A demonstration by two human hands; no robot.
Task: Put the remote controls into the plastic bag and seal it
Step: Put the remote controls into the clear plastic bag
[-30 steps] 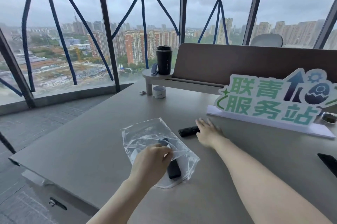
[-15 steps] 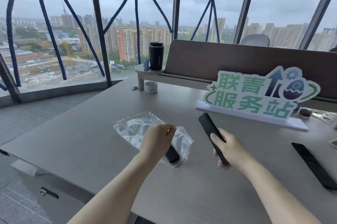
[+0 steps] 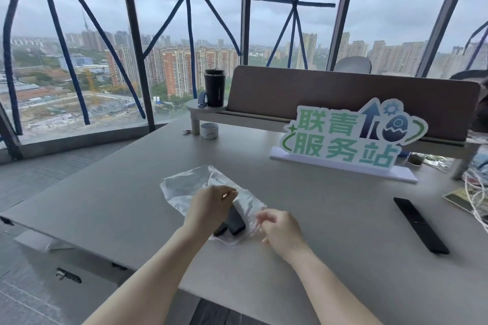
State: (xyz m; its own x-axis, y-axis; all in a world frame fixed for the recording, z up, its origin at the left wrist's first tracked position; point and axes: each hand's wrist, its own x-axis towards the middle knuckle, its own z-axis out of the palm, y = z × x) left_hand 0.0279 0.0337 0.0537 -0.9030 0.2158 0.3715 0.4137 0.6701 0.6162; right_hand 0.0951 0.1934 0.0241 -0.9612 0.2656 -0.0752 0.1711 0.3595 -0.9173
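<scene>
The left hand point(image 3: 211, 205) is pinching the upper film of the clear plastic bag point(image 3: 184, 187) between thumb and fingertips, lifting the mouth at the bag's near end. The right hand point(image 3: 280, 229) is sitting at the right edge of that mouth with its fingers loosely curled and blurred; whether it is gripping the film or holding nothing, I cannot tell. Two dark remote controls point(image 3: 235, 221) are lying side by side at the mouth, their far parts under the film and their near ends seemingly poking out towards the person.

To do this step well, the left hand should be keeping the film raised so the opening stays wide, while the right is nudging both remotes fully towards the far closed end; only then will the seal strip be running clear, with nothing caught in it.

A third, long black remote point(image 3: 420, 224) is lying on the grey worktop point(image 3: 330, 219), well apart to the right, so by my reckoning it must go in before sealing. Nothing is lying between it and the bag. Farther off, a green-lettered sign point(image 3: 351, 137) is standing at the right, loose white cables point(image 3: 475, 192) are trailing at the far right edge, and a black tumbler point(image 3: 214, 88) is standing on a small shelf point(image 3: 196, 110) with a white tape roll point(image 3: 209, 130) below, all out of the way.
</scene>
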